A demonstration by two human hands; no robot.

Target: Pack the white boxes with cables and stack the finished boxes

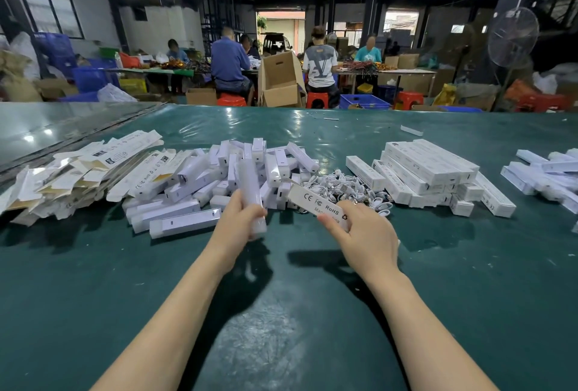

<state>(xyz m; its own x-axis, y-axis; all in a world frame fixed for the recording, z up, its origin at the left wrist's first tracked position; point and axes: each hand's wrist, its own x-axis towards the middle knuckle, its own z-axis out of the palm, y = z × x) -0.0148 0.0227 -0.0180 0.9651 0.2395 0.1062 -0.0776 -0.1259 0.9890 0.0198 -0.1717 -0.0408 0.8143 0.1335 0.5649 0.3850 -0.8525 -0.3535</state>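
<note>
Two held boxes [249, 185] [314, 201], piles [200, 177] beyond, mat [93, 281] nearside

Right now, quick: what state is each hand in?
Left hand: closed, fingers curled round a frosted white inner tray.
Right hand: closed, gripping a printed white box at its near end.

Left forearm [175, 306] and right forearm [416, 321] are stretched forward, bare, converging toward the middle. Left hand [239, 218] is curled round a long frosted white plastic tube [250, 184], held near upright. Right hand [364, 234] is seen back-up; a slim white printed cardboard box [314, 201] is pinched at its near end by thumb and fingers.
</note>
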